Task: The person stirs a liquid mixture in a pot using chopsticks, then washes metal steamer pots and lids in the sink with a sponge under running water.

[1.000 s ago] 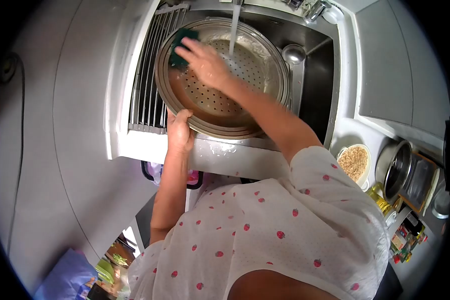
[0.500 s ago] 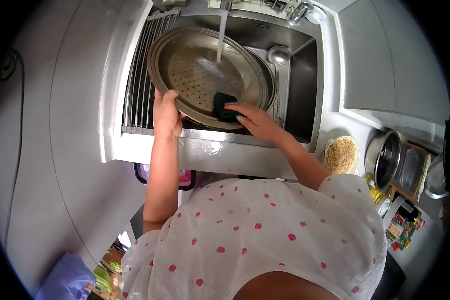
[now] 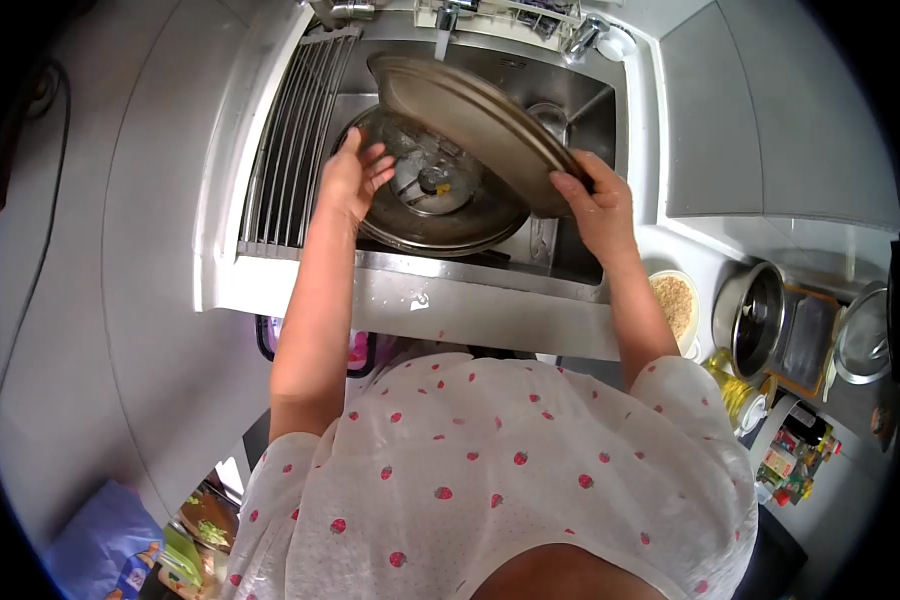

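My right hand (image 3: 600,205) grips the rim of a round metal steamer tray (image 3: 470,115), which stands tilted on edge over the sink. Its perforated face is turned away from view. To the left, my left hand (image 3: 352,178) is off the tray, fingers apart and nothing in it. That hand hovers at the side of a wide round metal vessel (image 3: 440,243) in the sink. Inside the vessel are a shiny wet middle and a small dark and yellow spot I cannot make out. The green scouring pad does not show.
Water runs from the faucet (image 3: 445,18) behind the tray. A ladle (image 3: 548,116) lies partly hidden in the sink (image 3: 595,130). A slatted drying rack (image 3: 295,150) covers the sink's left side. On the right counter stand a bowl of grains (image 3: 675,305) and a metal pot (image 3: 750,315).
The steamer tray has swung up onto its edge, uncovering the vessel below. My left hand has let go of it. My right hand has moved from the pad to the tray's right rim.
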The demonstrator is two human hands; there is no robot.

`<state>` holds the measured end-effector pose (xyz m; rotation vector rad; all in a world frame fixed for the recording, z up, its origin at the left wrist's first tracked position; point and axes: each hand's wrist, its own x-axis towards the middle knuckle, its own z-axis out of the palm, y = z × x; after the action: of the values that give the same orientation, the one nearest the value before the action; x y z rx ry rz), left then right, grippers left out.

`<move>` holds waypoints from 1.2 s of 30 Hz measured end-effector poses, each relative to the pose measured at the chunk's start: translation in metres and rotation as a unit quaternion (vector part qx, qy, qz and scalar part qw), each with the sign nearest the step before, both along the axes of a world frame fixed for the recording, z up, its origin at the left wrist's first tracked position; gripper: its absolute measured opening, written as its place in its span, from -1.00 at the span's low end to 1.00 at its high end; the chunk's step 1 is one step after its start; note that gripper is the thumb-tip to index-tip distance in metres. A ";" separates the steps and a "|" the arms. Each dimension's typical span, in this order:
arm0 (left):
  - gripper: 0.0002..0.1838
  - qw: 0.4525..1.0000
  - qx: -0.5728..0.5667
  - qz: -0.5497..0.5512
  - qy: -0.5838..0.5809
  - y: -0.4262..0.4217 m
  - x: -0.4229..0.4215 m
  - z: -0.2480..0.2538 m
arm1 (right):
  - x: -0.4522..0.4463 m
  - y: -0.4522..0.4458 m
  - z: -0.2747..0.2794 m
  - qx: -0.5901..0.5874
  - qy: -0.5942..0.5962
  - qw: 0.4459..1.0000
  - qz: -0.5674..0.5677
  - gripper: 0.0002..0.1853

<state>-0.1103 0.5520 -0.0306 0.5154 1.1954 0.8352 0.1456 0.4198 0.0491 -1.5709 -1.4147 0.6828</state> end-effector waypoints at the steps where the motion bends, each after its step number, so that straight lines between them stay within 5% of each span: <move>1: -0.41 0.999 -0.016 0.008 0.027 -0.001 0.000 -0.016 | 0.004 0.001 -0.001 0.008 0.040 0.999 -0.013 -0.82; 3: -0.37 0.999 -0.032 0.021 0.036 -0.005 -0.002 -0.045 | 0.011 0.004 0.005 -0.003 0.088 0.996 -0.024 -0.81; 6: -0.40 0.993 -0.084 0.078 0.022 -0.009 0.007 -0.067 | 0.024 0.007 0.006 0.017 0.362 0.931 -0.047 -0.75; 14: -0.45 0.978 -0.012 0.180 -0.109 -0.012 -0.001 -0.051 | 0.033 -0.004 -0.060 0.018 0.552 0.825 -0.118 -0.73; 18: -0.57 0.973 0.070 0.210 -0.068 -0.017 -0.023 -0.036 | 0.029 0.001 -0.091 0.011 0.601 0.794 -0.092 -0.70; 23: -0.48 0.969 0.127 0.208 -0.051 -0.029 -0.048 -0.011 | 0.028 0.024 -0.119 -0.033 0.656 0.753 -0.037 -0.64; 36: -0.40 0.946 0.153 0.283 -0.036 -0.067 -0.099 0.015 | -0.024 0.145 -0.094 -0.146 0.556 0.815 0.072 -0.54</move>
<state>-0.2093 0.4846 -0.0153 0.3852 1.1658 1.5361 0.1213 0.5646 -0.0452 -0.9087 -0.5249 1.6269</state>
